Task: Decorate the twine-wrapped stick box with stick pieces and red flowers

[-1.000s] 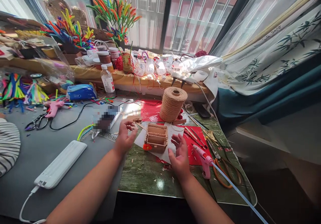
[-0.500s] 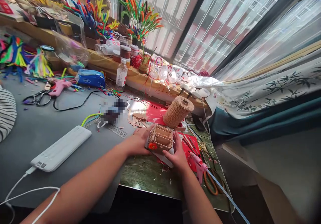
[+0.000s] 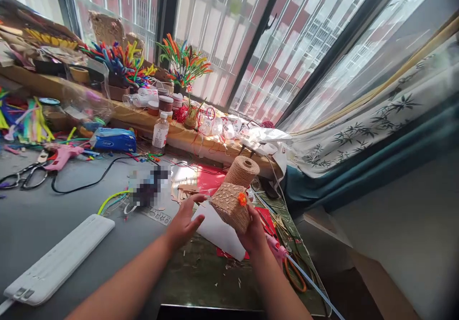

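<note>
My right hand [image 3: 254, 231] grips a small tan craft box [image 3: 231, 208] from its right side, holding it tilted above the table. Overlapping chip-like pieces cover its upper face, and an orange flower [image 3: 242, 199] sits near its right edge. My left hand [image 3: 184, 222] is open at the box's left, thumb and fingers apart; whether a fingertip touches the corner I cannot tell. Beneath the box lies a white sheet [image 3: 218, 231]. A cone of twine [image 3: 243, 171] stands just behind it. The box's inside is turned out of sight.
A pink glue gun [image 3: 276, 248] with a long glue stick lies right of my right hand, beside orange-handled scissors [image 3: 296, 277]. At left are a white power strip [image 3: 60, 258], another pink glue gun [image 3: 64, 156] and black-handled scissors [image 3: 30, 174]. A bottle [image 3: 160, 133] stands by the ledge.
The box has been lifted and turned, so its chip-covered face shows instead of its divided inside. My left hand has let go and moved left. The view has shifted too.
</note>
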The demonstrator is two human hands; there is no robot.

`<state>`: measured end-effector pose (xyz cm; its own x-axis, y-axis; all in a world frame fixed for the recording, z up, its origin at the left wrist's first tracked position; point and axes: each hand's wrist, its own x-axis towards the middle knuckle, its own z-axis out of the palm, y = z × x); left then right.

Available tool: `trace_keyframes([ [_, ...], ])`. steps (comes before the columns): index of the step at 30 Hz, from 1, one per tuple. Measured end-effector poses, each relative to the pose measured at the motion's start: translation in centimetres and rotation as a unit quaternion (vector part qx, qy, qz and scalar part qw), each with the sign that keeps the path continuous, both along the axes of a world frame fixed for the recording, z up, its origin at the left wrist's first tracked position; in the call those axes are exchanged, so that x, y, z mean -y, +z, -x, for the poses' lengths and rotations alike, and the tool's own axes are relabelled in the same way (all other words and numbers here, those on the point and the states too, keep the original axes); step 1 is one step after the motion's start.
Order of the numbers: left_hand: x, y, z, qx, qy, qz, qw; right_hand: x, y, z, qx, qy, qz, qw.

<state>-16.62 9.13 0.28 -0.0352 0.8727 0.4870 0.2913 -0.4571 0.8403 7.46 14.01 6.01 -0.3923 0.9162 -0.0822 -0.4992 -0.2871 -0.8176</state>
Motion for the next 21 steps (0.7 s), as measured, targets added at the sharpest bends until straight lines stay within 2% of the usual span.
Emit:
trace_keyframes([
  [2,-0.1,0.0,0.0,0.008,0.021,0.006,1.000,-0.2,0.5,-0.1,-0.038,0.009,0.038,0.998],
  [5,-0.3,-0.3,-0.2,0.058,-0.008,-0.002,0.998,-0.4,0.1,0.0,-0.053,0.005,0.054,0.997],
  [8,-0.6,-0.9,-1.2,0.126,-0.049,0.019,0.991,-0.2,-1.1,1.1,-0.038,-0.061,-0.008,0.997],
  [11,-1.3,-1.8,-2.2,0.234,-0.115,0.060,0.964,0.3,-2.2,2.6,0.018,-0.124,-0.063,0.990],
  [13,-1.9,-2.3,-2.6,0.288,-0.134,0.101,0.943,0.7,-2.8,3.3,0.048,-0.144,-0.075,0.986],
  [17,-2.4,-1.9,-1.9,0.322,-0.090,0.135,0.933,0.8,-3.2,3.8,0.063,-0.111,-0.117,0.985],
  [21,-1.7,-0.4,-1.6,0.274,-0.049,0.106,0.955,0.1,-3.9,3.2,0.087,-0.094,-0.171,0.977],
])
